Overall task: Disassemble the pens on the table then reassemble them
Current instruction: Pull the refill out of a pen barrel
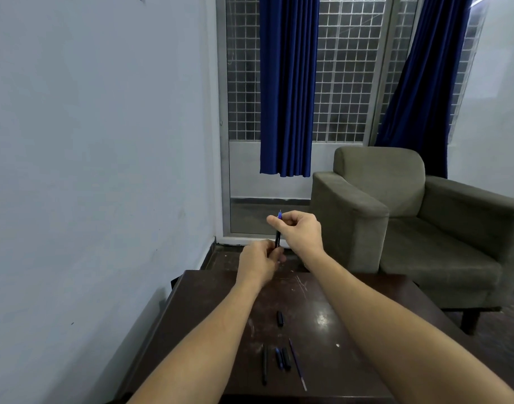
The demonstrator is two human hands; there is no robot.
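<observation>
A: One pen (278, 239) held upright past the table's (331, 371) far edge. Left hand (260, 259) grips the barrel, right hand (296, 228) pinches the blue tip.
B: Rest?
A: Loose parts (285, 358) on table, refill (298, 364) out. Reassembly likely pending.

You're working in dim, bluish light; glare is bouncing off the table (296, 298), and the wide lens is bending lines near the edges.
</observation>
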